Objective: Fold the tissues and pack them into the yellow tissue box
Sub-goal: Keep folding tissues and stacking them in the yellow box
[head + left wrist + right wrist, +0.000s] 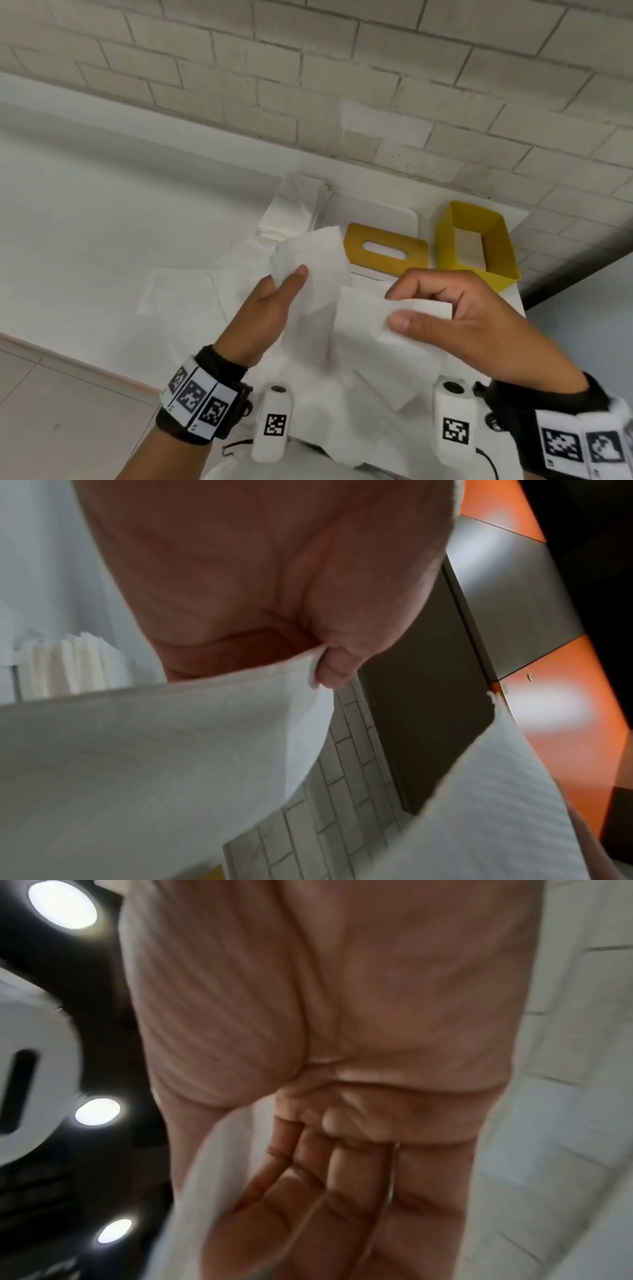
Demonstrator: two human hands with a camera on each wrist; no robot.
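I hold one white tissue up over the table with both hands. My left hand pinches its upper left part, thumb on the front; the left wrist view shows the tissue caught under the thumb. My right hand pinches the tissue's folded right edge between thumb and fingers. In the right wrist view the palm fills the frame, and the tissue runs along its left side. The yellow tissue box stands open at the back right, with white tissue at its bottom. Its yellow slotted lid lies flat to the left of it.
A stack of white tissues lies at the back of the white table, behind my left hand. Loose unfolded tissues are spread on the table under and left of my hands. A brick wall runs right behind the table.
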